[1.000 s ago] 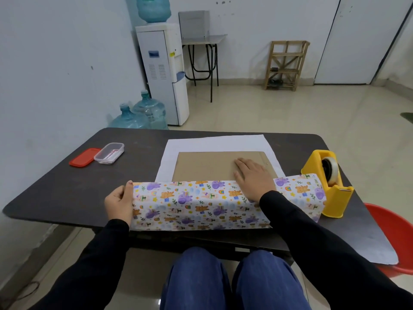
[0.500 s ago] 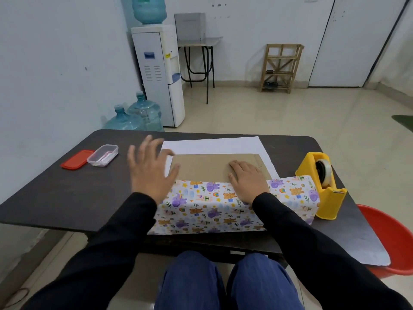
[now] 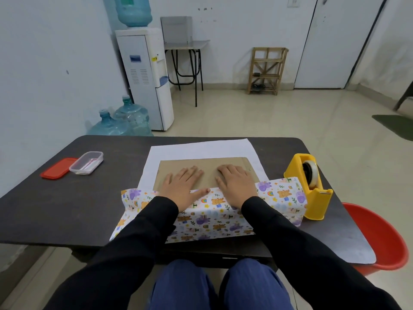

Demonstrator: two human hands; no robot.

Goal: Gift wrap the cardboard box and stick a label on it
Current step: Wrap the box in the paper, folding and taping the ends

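2 hands, the left hand (image 3: 181, 186) and right hand (image 3: 237, 186), lie flat with fingers straight on the cardboard box (image 3: 207, 166) mid counter (image 3: 67, 209), pinning the folded wrapping paper (image 3: 212, 218); press evenly to keep the crease tight before reaching for the tape dispenser (image 3: 308, 186).

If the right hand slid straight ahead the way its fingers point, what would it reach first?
The right hand would cross bare cardboard box, then likely reach the white paper beyond it.
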